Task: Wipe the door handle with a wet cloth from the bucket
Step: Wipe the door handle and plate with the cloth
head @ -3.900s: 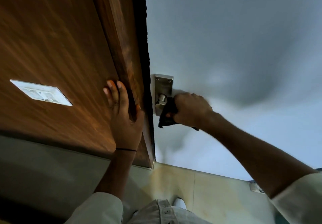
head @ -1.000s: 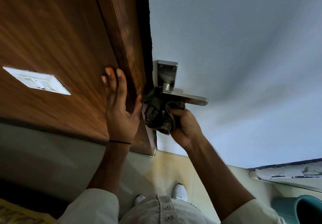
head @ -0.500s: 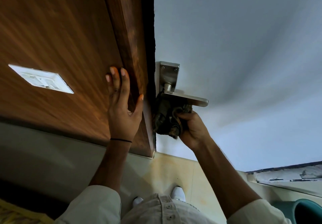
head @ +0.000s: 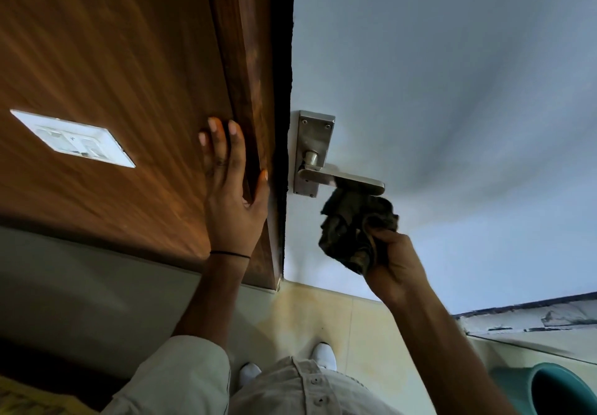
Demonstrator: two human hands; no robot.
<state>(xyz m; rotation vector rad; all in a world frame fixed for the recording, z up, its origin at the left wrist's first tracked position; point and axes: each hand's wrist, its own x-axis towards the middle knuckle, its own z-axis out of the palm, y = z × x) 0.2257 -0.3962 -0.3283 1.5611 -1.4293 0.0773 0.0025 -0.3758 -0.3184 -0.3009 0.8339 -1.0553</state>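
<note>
We judge the wiping well underway but unfinished: our right hand (head: 392,261) grips the bunched wet cloth (head: 353,225) under the lever door handle (head: 342,178), while our left hand (head: 231,195) lies flat and open on the wooden door edge (head: 248,91).

right hand (head: 392,261) grips bunched dark cloth (head: 353,227), its top touching underside of metal door handle (head: 342,179). left hand (head: 231,195) flat on wooden door (head: 113,75) edge. teal bucket (head: 549,388) at lower right.
</note>
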